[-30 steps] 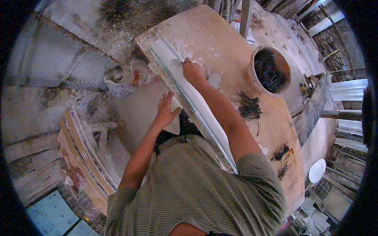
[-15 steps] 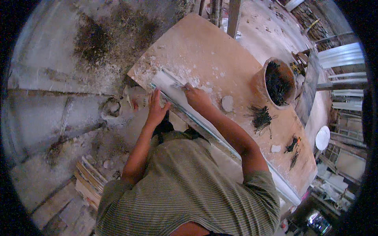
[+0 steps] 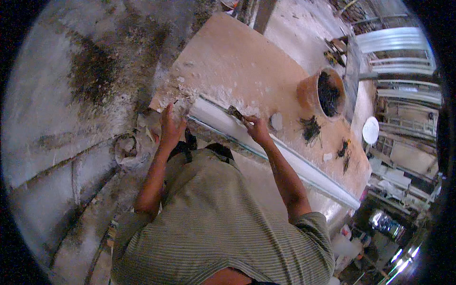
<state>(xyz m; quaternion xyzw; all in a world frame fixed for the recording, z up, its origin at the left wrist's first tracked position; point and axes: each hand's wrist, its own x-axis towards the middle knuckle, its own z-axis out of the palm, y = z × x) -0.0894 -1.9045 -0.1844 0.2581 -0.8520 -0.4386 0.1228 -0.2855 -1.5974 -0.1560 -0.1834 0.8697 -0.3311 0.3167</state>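
Observation:
A long, narrow white trough-like strip with pale green edges (image 3: 280, 151) lies along the near side of a dusty tan board (image 3: 228, 61). My right hand (image 3: 259, 131) is closed around the handle of a small scraper (image 3: 234, 112), whose short flat blade is over the strip near its left end. Just past that end, my left hand (image 3: 170, 127) is over the board's left corner, thumb apart from the fingers. White crumbs (image 3: 183, 97) lie at its fingertips, and nothing clear shows in its grasp.
An orange-brown bucket (image 3: 308, 95) with dark stringy material stands on the board's right part. Dark wiry bundles (image 3: 309, 130) and a whitish lump (image 3: 276, 121) lie nearby. A round white disc (image 3: 370, 130) is beyond the right edge. Crumpled, dusty material (image 3: 127, 149) sits at lower left.
My right hand has drawn back rightward from the strip's left end, bringing the scraper into plain sight. My left hand has moved left off the strip's edge. The whole view has shifted.

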